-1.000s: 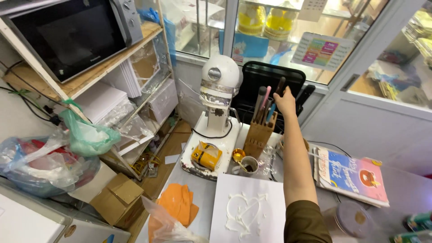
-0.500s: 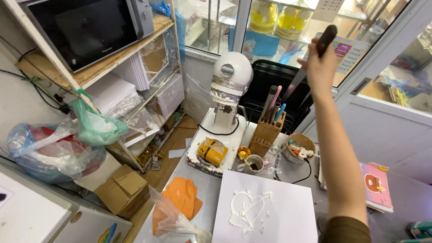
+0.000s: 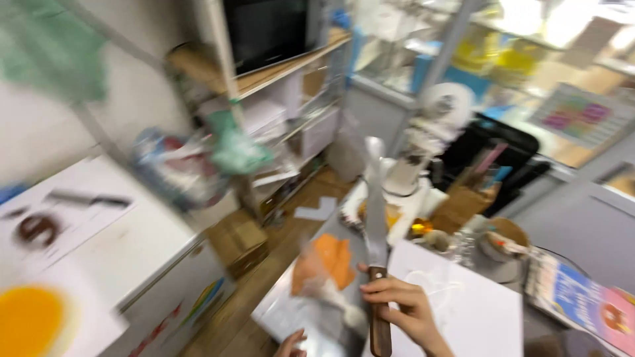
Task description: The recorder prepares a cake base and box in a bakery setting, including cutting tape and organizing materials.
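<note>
Head view, blurred: right hand [image 3: 403, 311] has its fingers wrapped round the wooden handle of a long palette knife [image 3: 376, 218], blade upright above the white board [image 3: 463, 304]. Left hand [image 3: 289, 344] is barely in frame left of the board; can't tell its grip. Step looks like carrying the tool to the board. Stand mixer [image 3: 423, 142] and cluttered pots crowd behind the board; open room near its front edge.

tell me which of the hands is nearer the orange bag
Left. The left hand sits just below the orange bag; the right hand grips the spatula beside it.

Left hand [image 3: 291, 344] cut off below (whole view motion-blurred).
</note>
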